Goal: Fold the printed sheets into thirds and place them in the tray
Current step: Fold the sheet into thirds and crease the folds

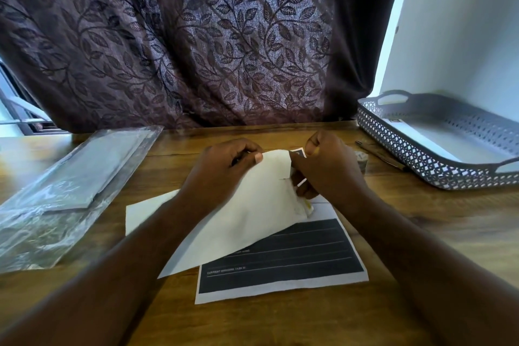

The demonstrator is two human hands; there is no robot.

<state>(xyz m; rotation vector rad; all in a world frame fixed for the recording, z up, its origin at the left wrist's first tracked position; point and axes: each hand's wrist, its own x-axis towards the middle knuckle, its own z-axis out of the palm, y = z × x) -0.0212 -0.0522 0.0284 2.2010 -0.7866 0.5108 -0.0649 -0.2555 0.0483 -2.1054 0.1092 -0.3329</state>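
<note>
Table (421, 233): brown wood, visible grain, smooth with a soft sheen. White sheet (247, 211) and printed sheet (283, 261): thin matt paper, the printed one carrying a flat dark ink block. Tray (404, 149): grey plastic, walls pierced in a lattice, dull finish, smooth floor; curtain (196, 50): woven cloth, leaf pattern faintly lustrous; wrapper (56, 205): clear plastic film, glossy, crinkled, catching light.

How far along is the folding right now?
Done: no folded sheet is clearly visible in the tray. In hand: left hand and right hand pinch a lifted sheet by its top edge. Left: fold it, plus the printed sheet lying flat underneath, then tray both.
</note>
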